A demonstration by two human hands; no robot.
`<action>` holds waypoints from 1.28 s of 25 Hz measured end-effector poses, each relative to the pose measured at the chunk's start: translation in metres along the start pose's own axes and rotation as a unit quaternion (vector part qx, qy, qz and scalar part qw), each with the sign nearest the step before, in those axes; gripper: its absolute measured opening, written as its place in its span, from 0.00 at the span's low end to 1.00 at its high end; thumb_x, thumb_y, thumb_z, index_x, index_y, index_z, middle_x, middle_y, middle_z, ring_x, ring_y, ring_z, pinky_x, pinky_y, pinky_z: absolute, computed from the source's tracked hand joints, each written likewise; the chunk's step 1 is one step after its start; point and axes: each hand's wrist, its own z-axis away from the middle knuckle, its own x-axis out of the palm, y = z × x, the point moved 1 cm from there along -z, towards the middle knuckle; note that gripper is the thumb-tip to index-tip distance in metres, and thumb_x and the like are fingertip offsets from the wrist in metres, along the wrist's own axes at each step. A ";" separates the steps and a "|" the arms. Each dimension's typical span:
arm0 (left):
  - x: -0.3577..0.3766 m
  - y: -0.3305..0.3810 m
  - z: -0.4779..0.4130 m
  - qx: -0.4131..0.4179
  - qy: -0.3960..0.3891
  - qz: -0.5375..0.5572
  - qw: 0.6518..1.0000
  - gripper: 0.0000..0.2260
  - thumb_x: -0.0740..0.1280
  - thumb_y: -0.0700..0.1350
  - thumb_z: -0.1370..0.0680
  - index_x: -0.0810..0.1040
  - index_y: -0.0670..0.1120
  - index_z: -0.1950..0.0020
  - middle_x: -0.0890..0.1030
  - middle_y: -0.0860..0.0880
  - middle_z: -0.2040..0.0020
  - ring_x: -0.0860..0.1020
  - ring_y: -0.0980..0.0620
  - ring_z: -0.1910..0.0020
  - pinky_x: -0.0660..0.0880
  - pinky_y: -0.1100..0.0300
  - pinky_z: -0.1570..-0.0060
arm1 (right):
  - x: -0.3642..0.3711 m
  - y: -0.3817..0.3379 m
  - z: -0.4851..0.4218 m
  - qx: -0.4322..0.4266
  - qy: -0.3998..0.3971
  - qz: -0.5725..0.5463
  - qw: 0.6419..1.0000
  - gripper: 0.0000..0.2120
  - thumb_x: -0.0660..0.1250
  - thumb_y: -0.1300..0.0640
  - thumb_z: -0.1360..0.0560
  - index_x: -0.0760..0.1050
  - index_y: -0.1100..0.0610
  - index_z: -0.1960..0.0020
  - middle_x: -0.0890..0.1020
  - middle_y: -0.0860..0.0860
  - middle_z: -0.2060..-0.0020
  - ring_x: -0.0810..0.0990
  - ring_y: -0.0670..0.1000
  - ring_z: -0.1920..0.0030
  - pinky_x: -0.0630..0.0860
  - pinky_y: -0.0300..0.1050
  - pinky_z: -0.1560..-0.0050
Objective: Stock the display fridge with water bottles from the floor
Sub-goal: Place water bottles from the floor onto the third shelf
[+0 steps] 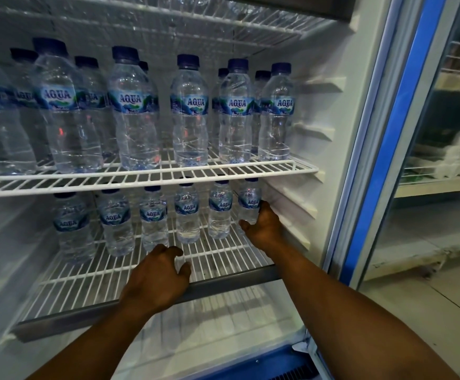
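the right hand (pixel 264 226) is wrapped round the lower half of a small water bottle (pixel 249 201), thumb on the near left side and fingers round the right, holding it upright with the label facing out. the palm hides the bottle's base, so whether it already stands on the wire is hard to tell. the low grasp looks chosen to steer the bottle under the shelf above without catching its cap.

just left of the grip, five more small bottles (pixel 220 209) stand in a row along the lower shelf (pixel 217 253). the held one closes that row at its right end, next to the fridge wall (pixel 330 133).

nearer the person and further left, the left hand (pixel 159 272) rests on the front of the same shelf. its fingers are loosely curled and it grasps nothing. it probably steadies the person while the other arm reaches in.

the wire in front of the row is bare, so a second row likely comes next.

above the grip, the upper shelf (pixel 168 176) carries larger bottles (pixel 189 113) standing several deep, labels forward. right of the grip, beyond the wall, the glass door (pixel 382 160) stands open. the floor stock is out of view.
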 end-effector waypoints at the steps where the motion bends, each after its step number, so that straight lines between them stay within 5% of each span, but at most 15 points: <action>1: 0.000 -0.001 0.000 0.000 -0.001 0.002 1.000 0.19 0.64 0.56 0.22 0.74 0.53 0.33 0.75 0.49 0.36 0.76 0.47 0.41 0.74 0.55 0.43 | 0.001 0.001 -0.001 -0.006 0.000 0.005 1.000 0.30 0.76 0.59 0.28 0.67 0.57 0.30 0.77 0.54 0.35 0.76 0.56 0.36 0.71 0.42 0.39; 23: 0.004 -0.004 -0.003 0.014 0.024 -0.008 1.000 0.20 0.64 0.56 0.22 0.73 0.53 0.32 0.75 0.49 0.35 0.77 0.49 0.42 0.75 0.57 0.46 | 0.006 0.004 0.002 -0.035 0.019 0.084 0.996 0.28 0.76 0.61 0.30 0.71 0.61 0.33 0.79 0.58 0.37 0.77 0.59 0.36 0.72 0.44 0.39; 27: 0.003 -0.006 -0.004 0.012 0.022 -0.015 1.000 0.21 0.65 0.55 0.23 0.72 0.52 0.30 0.75 0.48 0.35 0.77 0.48 0.41 0.75 0.55 0.44 | -0.011 -0.013 0.020 0.026 -0.014 0.141 0.990 0.30 0.74 0.54 0.27 0.66 0.60 0.31 0.78 0.57 0.36 0.77 0.59 0.37 0.74 0.46 0.41; 32: -0.014 0.004 0.022 0.084 0.082 0.068 0.991 0.18 0.67 0.48 0.25 0.75 0.51 0.34 0.76 0.49 0.37 0.77 0.48 0.41 0.74 0.56 0.40 | -0.009 -0.048 0.088 -0.027 -0.028 0.060 0.997 0.17 0.73 0.56 0.31 0.77 0.56 0.44 0.84 0.54 0.56 0.83 0.57 0.52 0.77 0.42 0.52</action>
